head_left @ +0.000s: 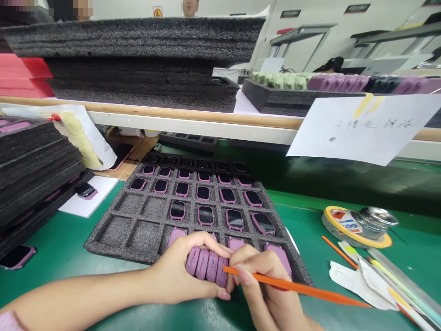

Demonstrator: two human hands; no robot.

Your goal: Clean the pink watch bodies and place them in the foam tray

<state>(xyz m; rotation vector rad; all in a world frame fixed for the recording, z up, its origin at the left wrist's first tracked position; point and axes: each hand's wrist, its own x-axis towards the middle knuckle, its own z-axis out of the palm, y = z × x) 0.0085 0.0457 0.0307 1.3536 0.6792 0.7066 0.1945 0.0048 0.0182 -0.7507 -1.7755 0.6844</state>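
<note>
My left hand (182,271) is closed around a row of several pink watch bodies (206,265), held on edge at the near rim of a grey foam tray (131,216). My right hand (262,280) pinches a thin orange stick (310,290) whose tip touches the right end of that row. The tray's cells hold several pink watches with dark screens (206,215); the cells at its left are bare.
Stacked grey foam trays (31,161) stand at left, more on the shelf (138,59) above. A loose watch (16,256) lies at the left edge. A tape roll with a metal tin (358,225), sticks and paper scraps lie at right. A paper note (361,128) hangs from the shelf.
</note>
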